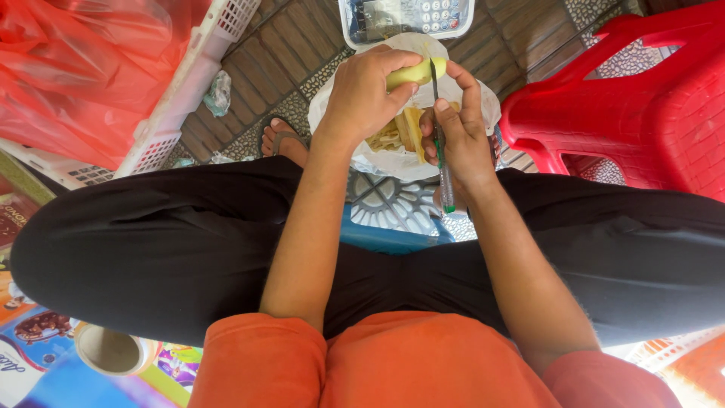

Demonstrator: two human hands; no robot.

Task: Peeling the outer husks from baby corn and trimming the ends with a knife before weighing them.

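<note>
My left hand (366,94) grips a small yellow-green fruit (417,72) from the left, held over a white plastic bag (483,102) that holds yellow peelings or slices (406,130). My right hand (461,136) holds a thin knife (440,143) with a green handle, its dark blade running up against the right side of the fruit. The right thumb rests near the blade. Both forearms reach forward over my lap in black trousers.
A red plastic chair (642,113) stands at the right. A white crate (185,83) with red plastic bags (83,68) is at the left. A calculator (408,17) lies at the top. A blue stool (393,227) shows between my knees. A tape roll (113,349) lies lower left.
</note>
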